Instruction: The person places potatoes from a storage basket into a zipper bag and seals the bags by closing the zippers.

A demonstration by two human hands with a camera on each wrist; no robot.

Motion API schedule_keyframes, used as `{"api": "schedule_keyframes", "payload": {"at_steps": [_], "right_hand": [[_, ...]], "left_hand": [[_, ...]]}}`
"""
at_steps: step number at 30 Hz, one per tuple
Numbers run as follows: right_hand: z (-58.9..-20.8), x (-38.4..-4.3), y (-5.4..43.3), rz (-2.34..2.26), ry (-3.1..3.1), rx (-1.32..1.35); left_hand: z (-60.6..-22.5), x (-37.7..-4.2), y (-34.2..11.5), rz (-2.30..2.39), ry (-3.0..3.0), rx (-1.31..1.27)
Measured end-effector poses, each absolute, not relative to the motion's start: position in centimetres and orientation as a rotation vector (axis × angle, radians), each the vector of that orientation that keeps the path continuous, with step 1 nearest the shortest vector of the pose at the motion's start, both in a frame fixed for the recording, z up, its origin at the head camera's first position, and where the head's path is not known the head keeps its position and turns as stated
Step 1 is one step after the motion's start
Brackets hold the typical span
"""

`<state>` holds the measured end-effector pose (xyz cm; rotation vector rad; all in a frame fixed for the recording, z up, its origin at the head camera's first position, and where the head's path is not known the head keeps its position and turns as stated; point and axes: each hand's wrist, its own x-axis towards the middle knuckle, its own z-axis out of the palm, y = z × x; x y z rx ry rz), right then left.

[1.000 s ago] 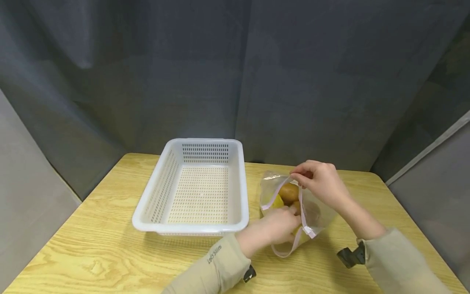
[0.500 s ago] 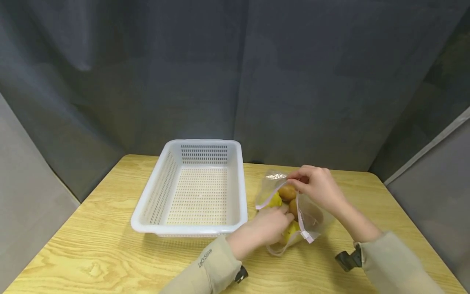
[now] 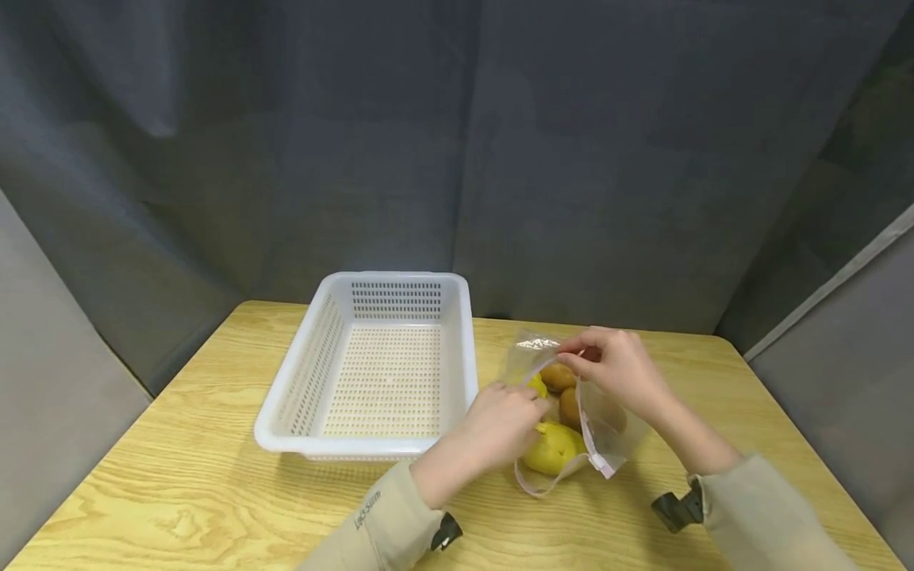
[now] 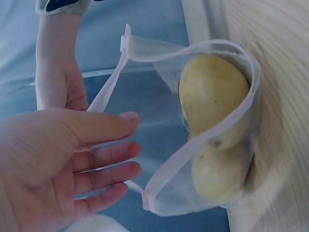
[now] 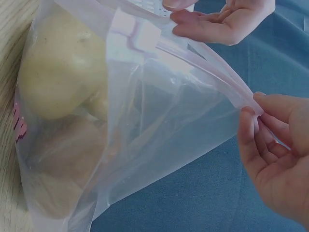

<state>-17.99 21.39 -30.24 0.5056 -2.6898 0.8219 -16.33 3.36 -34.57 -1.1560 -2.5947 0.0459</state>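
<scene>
A clear zip bag (image 3: 614,428) with a pale pink zip edge and a white slider sits on the right half of the table, its mouth spread. Inside it lie yellow pear-shaped fruits (image 3: 553,450) and brown, rounded fruits (image 3: 560,377). My right hand (image 3: 617,365) pinches the far corner of the bag's rim between thumb and fingers, as the right wrist view also shows. At the mouth's left side is my left hand (image 3: 503,420), palm toward the opening. The left wrist view shows that hand (image 4: 96,164) with nothing in its nearly straight fingers.
A white slotted plastic basket (image 3: 367,448) stands to the left of the bag with nothing in it. The wooden table (image 3: 178,468) ends at a dark curtain (image 3: 371,159) behind, and grey panels stand at both sides.
My left hand has drawn back leftward out of the bag to its rim, uncovering a yellow fruit near the front. My right hand keeps its pinch, a little lower.
</scene>
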Motion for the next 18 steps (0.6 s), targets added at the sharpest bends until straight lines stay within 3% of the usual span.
{"api": "schedule_keyframes", "payload": {"at_steps": [18], "right_hand": [[-30.3,-17.8,21.6,0.848,-2.701,0.489]], "left_hand": [[-34.8,-17.2,1.7,-0.103,-2.588,-1.006]]}}
